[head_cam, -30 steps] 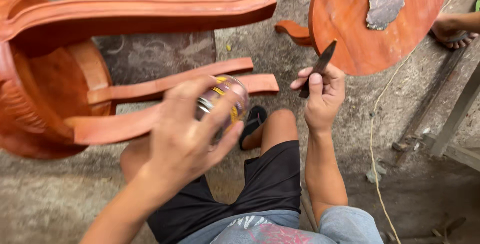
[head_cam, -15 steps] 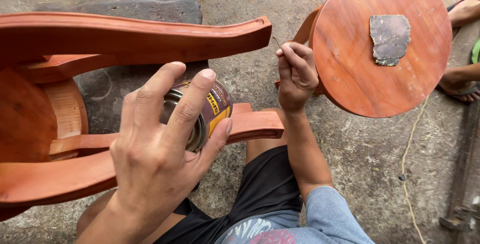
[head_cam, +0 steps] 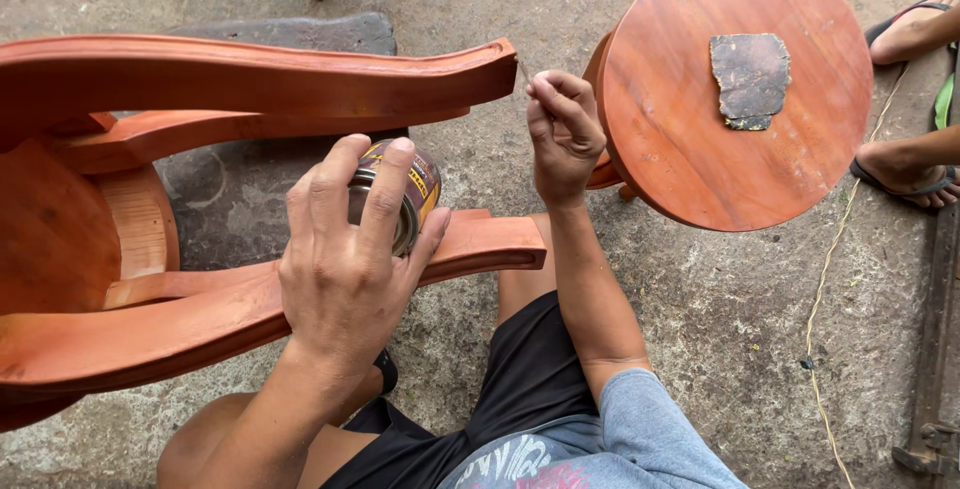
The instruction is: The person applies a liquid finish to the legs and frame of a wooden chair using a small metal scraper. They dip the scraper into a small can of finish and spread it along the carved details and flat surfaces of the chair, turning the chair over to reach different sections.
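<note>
Your left hand (head_cam: 350, 269) is clamping the open tin (head_cam: 395, 194) over the stool leg (head_cam: 480, 244); tilting it risks spilling. Your right hand (head_cam: 562, 134) is pinching a thin tool (head_cam: 523, 71) that may slip.

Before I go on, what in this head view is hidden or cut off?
- Inside of the small can: covered by the left hand.
- Thin tool in the right hand: mostly hidden by the fingers, too small to identify.
- Overturned wooden chair: cut off at the left edge.
- Another person's feet: cut off at the right edge.
</note>
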